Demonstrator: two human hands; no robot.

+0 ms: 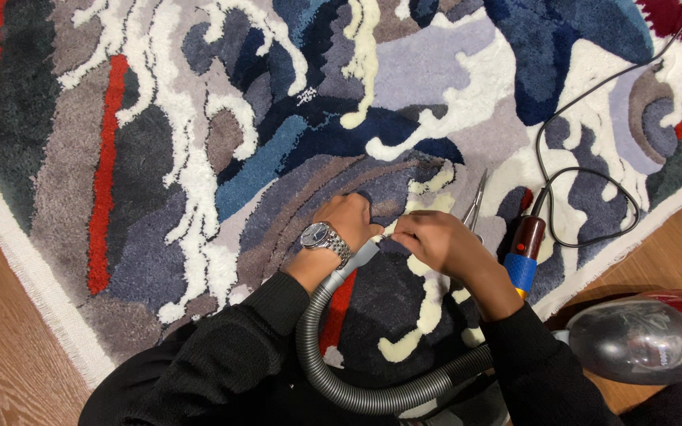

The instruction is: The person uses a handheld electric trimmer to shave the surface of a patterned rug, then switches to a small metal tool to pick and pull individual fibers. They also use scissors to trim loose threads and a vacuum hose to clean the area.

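Observation:
A thick tufted rug [294,118] with wavy patches of blue, grey, white and red covers the floor. My left hand [350,219], with a metal wristwatch on the wrist, rests knuckles-up on the pile. My right hand [434,241] is closed beside it, fingers pinched at the rug surface. A grey ribbed vacuum hose [333,371] curves up between my forearms, and its pale nozzle [361,256] ends under my hands. Which hand grips the nozzle I cannot tell. Metal scissors [475,201] lie on the rug just beyond my right hand.
A corded tool with a red and blue handle [524,251] lies right of my right hand, its black cable [586,170] looping over the rug. A red vacuum body with a clear dust cup [645,339] sits on the wooden floor [1,347] at lower right.

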